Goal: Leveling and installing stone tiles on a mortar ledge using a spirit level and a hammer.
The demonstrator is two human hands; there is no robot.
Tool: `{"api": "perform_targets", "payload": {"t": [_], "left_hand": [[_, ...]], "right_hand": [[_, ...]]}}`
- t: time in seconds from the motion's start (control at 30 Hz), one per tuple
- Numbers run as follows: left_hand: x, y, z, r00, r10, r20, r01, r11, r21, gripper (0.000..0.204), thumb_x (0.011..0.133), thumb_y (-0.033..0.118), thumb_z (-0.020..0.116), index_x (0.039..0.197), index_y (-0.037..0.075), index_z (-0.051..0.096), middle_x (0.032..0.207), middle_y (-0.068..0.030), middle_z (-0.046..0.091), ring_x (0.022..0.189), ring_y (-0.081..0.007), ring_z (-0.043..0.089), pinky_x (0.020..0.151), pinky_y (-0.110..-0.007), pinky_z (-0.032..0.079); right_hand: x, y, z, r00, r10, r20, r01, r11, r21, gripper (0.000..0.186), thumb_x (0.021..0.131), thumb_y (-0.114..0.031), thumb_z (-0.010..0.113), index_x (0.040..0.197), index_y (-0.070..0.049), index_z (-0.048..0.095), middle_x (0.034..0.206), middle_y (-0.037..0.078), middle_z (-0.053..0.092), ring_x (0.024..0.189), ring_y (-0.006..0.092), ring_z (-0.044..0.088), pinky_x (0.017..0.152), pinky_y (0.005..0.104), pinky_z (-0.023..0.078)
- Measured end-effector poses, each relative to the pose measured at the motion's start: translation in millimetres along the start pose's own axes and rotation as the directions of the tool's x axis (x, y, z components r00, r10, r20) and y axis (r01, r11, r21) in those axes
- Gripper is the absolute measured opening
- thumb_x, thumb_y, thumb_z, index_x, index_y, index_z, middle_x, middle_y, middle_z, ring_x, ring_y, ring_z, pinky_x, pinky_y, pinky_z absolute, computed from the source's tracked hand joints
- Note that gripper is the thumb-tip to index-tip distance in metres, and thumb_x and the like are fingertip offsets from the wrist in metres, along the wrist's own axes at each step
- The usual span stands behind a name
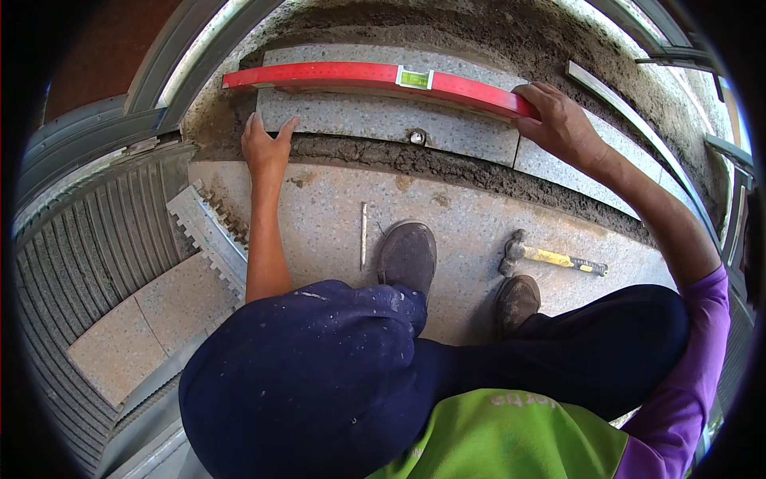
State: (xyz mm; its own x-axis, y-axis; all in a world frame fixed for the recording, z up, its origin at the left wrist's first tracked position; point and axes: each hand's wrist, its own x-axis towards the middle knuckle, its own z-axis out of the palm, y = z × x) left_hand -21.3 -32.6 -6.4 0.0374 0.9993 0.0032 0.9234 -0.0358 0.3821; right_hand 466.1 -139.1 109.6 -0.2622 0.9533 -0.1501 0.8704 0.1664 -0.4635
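Note:
A long red spirit level with a green vial lies along the speckled grey tiles at the top of the view. My right hand is closed on its right end. My left hand has thumb and fingers apart at the left front edge of the tiles, below the level's left end, holding nothing. A small round metal piece is at the tiles' front edge, where a strip of rough dark mortar runs.
A hammer and white stick lie near my shoes. At left are a notched trowel, loose tiles and ridged adhesive. A straight metal bar lies upper right; metal frames border the top corners.

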Motion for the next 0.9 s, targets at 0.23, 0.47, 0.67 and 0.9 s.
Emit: {"api": "perform_targets", "payload": {"t": [0.23,0.47,0.67,0.9], "left_hand": [[-1,-2,5,0.999,0.032,-0.026,-0.035,0.994,-0.108,0.091,0.084,0.047,0.081,0.142,-0.014,0.047,0.148,-0.0340,0.048,0.138,-0.0471,0.044,0.117,-0.050,0.035],[-2,0,5,1.000,0.012,0.007,-0.012,0.999,-0.042,0.091,0.084,0.048,0.081,0.142,-0.014,0.048,0.148,-0.0341,0.047,0.139,-0.0470,0.043,0.117,-0.050,0.034],[-5,4,2,1.000,0.012,-0.009,-0.012,0.999,-0.045,0.090,0.084,0.048,0.081,0.141,-0.014,0.048,0.147,-0.0336,0.048,0.138,-0.0472,0.045,0.116,-0.051,0.035],[-7,5,3,0.998,0.044,-0.036,-0.043,0.999,0.009,0.088,0.086,0.049,0.079,0.141,-0.014,0.049,0.148,-0.0336,0.047,0.138,-0.0473,0.045,0.116,-0.050,0.035]], "right_hand": [[4,-4,6,1.000,0.009,0.026,-0.009,0.999,-0.033,0.025,0.087,-0.011,0.065,0.108,0.003,0.062,0.100,0.019,0.066,0.100,0.0369,0.067,0.092,0.0477,0.055],[4,1,8,1.000,-0.020,0.010,0.021,0.999,-0.044,0.029,0.088,-0.010,0.064,0.113,0.003,0.061,0.098,0.019,0.065,0.094,0.0358,0.067,0.085,0.0471,0.055],[5,-8,3,1.000,-0.006,0.017,0.006,1.000,-0.017,0.030,0.088,-0.011,0.064,0.114,0.003,0.060,0.098,0.020,0.065,0.092,0.0369,0.067,0.084,0.0477,0.055],[8,-14,0,0.994,0.084,0.066,-0.084,0.996,-0.002,0.026,0.089,-0.013,0.064,0.110,0.002,0.060,0.101,0.020,0.066,0.099,0.0374,0.067,0.090,0.0494,0.055]]}}
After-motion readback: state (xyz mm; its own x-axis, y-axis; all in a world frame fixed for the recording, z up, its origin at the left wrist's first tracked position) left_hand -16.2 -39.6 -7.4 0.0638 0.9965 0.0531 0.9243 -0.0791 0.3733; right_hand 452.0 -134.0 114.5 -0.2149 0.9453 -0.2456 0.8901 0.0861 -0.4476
